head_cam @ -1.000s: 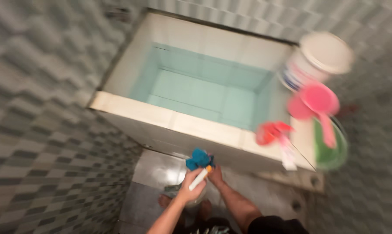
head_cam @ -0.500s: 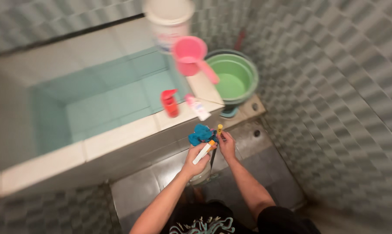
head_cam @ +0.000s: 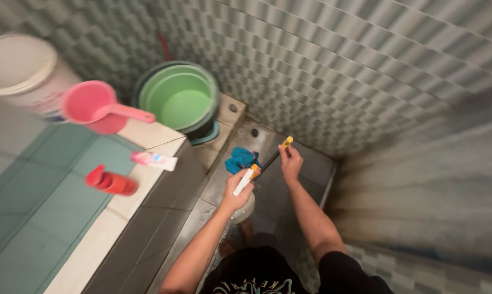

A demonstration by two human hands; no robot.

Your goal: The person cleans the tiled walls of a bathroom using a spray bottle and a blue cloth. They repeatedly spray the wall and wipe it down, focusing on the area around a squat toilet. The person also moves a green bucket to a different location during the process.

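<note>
My left hand [head_cam: 235,196] grips a white spray bottle [head_cam: 242,181] with an orange nozzle, held over the grey floor. A blue cloth [head_cam: 241,160] is bunched just above the nozzle; I cannot tell whether the hand also holds it. To the right, my right hand [head_cam: 290,163] is closed on a thin dark stick with a yellow tip [head_cam: 286,142]. The stick slants down toward the cloth. Both arms reach forward from the bottom of the view.
A tiled water basin is at the left, and on its rim [head_cam: 148,179] lie a red bottle [head_cam: 112,183] and a pink-and-white tube [head_cam: 154,160]. A pink dipper [head_cam: 93,106], a white lidded bucket [head_cam: 20,68] and a green bucket [head_cam: 180,100] stand behind. The checkered tile wall [head_cam: 338,71] is close on the right.
The view has swung right, so the basin now sits at the left. My right hand has moved a little away from the cloth with the yellow-tipped stick. My left hand still grips the bottle.
</note>
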